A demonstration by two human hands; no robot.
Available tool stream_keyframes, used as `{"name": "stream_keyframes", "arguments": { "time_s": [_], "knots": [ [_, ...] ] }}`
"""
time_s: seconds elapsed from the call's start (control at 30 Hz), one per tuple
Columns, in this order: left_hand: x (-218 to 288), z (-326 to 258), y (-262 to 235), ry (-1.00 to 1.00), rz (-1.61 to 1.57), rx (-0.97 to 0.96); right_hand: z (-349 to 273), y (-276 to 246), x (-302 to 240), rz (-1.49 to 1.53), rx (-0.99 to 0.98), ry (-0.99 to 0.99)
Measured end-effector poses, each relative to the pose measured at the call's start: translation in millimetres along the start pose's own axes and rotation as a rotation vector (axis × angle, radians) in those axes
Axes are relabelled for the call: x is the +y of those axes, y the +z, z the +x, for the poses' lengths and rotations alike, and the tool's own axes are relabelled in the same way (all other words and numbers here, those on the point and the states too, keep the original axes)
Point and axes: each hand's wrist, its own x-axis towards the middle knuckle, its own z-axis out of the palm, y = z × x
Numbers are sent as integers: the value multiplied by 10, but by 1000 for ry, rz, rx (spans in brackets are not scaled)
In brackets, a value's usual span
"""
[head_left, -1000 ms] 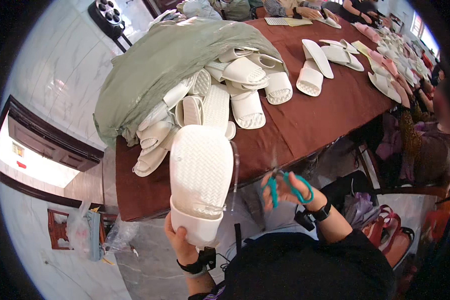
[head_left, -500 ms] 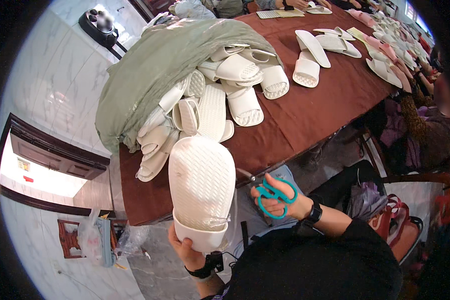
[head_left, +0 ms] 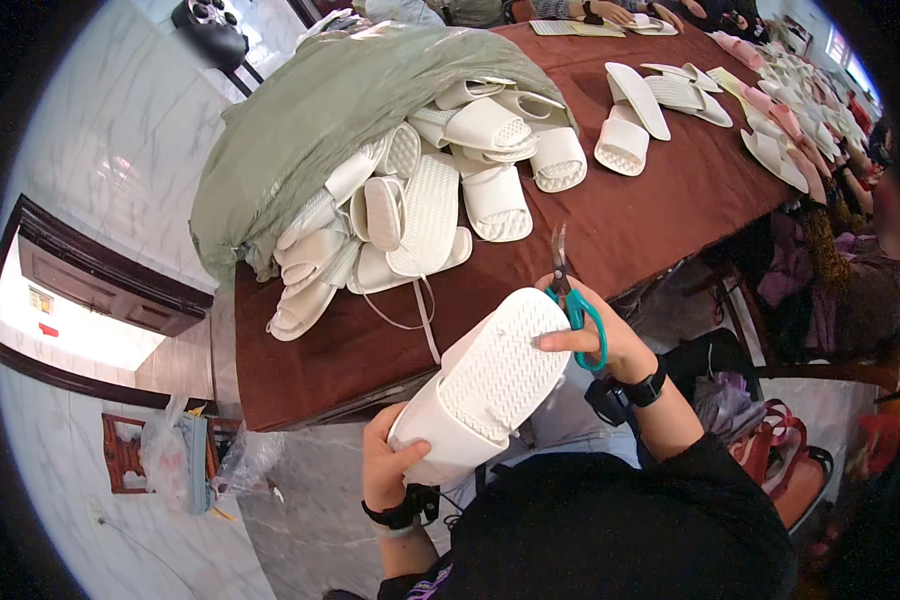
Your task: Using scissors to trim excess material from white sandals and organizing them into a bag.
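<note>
My left hand (head_left: 384,462) is closed round the strap end of a white slipper (head_left: 505,372), thumb on top of the strap. The slipper's sole tilts up to the right, above my lap. A second white edge shows behind it; I cannot tell whether that is another slipper. My right hand (head_left: 615,335) is closed on teal-handled scissors (head_left: 596,335), its thumb pressing the slipper's free end. The scissor blades point away from me, slightly parted. A thin pale strip (head_left: 425,322) lies between the held slipper and the pile on the table.
Several white slippers (head_left: 430,215) spill from a large green sack (head_left: 300,130) on the brown-covered table (head_left: 660,215). More slippers (head_left: 638,100) lie further right. Other people's hands (head_left: 610,12) work at the far edge. Chairs and bags (head_left: 770,450) stand at right.
The slipper has tilted and moved right, away from the pile. My right hand has come up to its free end, with the scissors now pointing away from me. A pale strip now shows.
</note>
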Motion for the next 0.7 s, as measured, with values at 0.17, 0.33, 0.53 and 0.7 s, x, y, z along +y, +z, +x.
{"name": "stream_keyframes", "arguments": {
  "time_s": [0.17, 0.33, 0.53, 0.7],
  "knots": [
    [-17, 124, -100, -68, 65, -107, -20, -28, 288, 207, 0, 173],
    [-25, 271, -131, -36, 17, 5, -6, 90, 519, 457, 64, 223],
    [562, 234, 148, 804, 1275, 147, 6, 150, 631, 523, 280, 162],
    [265, 272, 536, 832, 1379, 14, 7, 240, 652, 585, 322, 125]
  ]
}}
